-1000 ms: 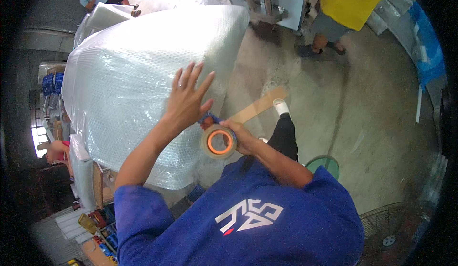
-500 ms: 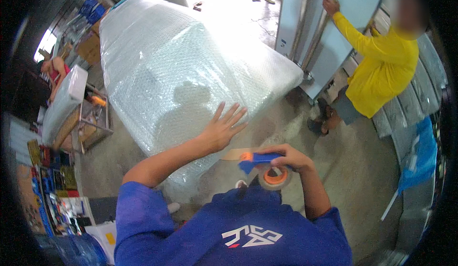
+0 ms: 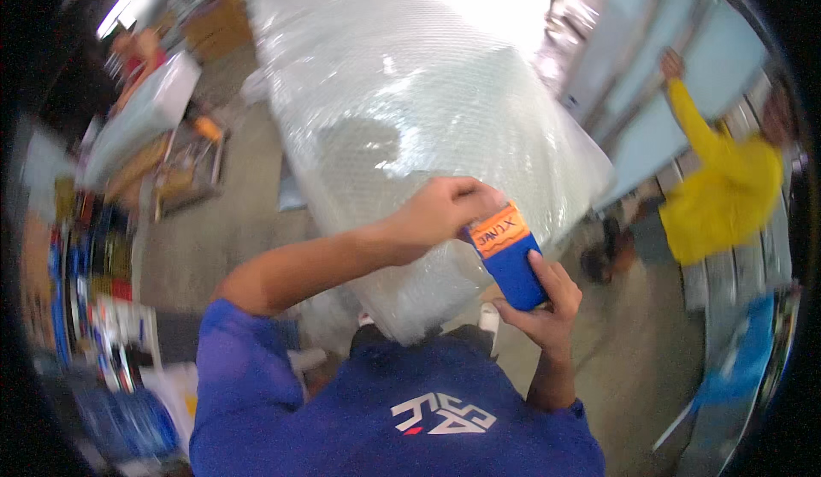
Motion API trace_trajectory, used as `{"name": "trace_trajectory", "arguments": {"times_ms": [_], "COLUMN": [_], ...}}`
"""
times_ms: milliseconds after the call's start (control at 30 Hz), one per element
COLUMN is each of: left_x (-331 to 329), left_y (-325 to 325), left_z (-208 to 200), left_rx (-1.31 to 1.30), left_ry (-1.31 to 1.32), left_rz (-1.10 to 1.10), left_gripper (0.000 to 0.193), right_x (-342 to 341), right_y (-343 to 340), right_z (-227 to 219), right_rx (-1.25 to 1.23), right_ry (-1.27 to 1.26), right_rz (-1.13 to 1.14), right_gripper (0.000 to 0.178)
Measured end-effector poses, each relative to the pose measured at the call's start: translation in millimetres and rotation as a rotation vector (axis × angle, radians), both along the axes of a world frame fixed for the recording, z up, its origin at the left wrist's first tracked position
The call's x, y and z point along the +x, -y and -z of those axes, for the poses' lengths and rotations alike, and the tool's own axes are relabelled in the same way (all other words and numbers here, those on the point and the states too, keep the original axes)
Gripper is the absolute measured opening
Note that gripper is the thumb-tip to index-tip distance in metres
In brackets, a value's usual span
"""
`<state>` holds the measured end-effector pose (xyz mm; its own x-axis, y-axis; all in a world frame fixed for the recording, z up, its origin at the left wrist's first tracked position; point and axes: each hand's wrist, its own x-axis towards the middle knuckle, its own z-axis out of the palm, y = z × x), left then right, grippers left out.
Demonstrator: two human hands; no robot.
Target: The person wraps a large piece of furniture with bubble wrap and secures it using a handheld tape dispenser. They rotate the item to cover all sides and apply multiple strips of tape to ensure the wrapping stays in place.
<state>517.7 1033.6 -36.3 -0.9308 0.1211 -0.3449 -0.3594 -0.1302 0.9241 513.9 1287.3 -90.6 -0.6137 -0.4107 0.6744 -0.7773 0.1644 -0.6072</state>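
Tape dispenser [image 3: 511, 272] clamped in right hand [image 3: 552, 308], left hand [image 3: 449, 209] curled at orange end, grip unclear

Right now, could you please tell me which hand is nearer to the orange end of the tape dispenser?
Left: the left hand is at the upper edge of the orange end, while the right hand grips the blue body below.

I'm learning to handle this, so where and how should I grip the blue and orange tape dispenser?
Probably by the blue body of the tape dispenser, from the right, as the right hand does: its face looks long and flat, and its orange end points away, toward the left hand.
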Motion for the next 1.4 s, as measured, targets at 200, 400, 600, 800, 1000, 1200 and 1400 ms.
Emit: {"name": "trace_trajectory", "arguments": {"times_ms": [200, 400, 600, 800, 1000, 1200, 1400], "left_x": [-65, -228, -450, -499, -474, -381, -322], "left_y": [57, -4, -68, -55, -66, -34, 27], "left_z": [-64, -69, 0, 84, 57, -12, -3], "left_rx": [-0.157, -0.666, -1.215, -1.513, -2.055, -1.161, -1.436], "left_ry": [-0.020, -0.623, -1.240, -0.964, -0.652, -0.860, -1.364], "left_rz": [0.403, 0.661, 0.677, 1.113, 1.312, 2.117, 1.715], "left_gripper": [0.036, 0.023, 0.041, 0.065, 0.078, 0.080, 0.080], "right_x": [34, 4, -92, -139, -124, -92, -79], "right_y": [73, 114, 103, 100, 99, 94, 117], "right_z": [-20, -40, -33, -42, -47, -65, -79], "right_rx": [-0.037, -0.151, -0.495, -0.207, -0.104, -0.157, 0.017], "right_ry": [-0.027, 0.418, 0.697, 0.763, 0.814, 1.063, 1.137], "right_rz": [0.382, 0.701, 0.801, 0.884, 0.884, 0.717, 0.723], "right_gripper": [0.081, 0.081, 0.074, 0.074, 0.065, 0.058, 0.050]}}
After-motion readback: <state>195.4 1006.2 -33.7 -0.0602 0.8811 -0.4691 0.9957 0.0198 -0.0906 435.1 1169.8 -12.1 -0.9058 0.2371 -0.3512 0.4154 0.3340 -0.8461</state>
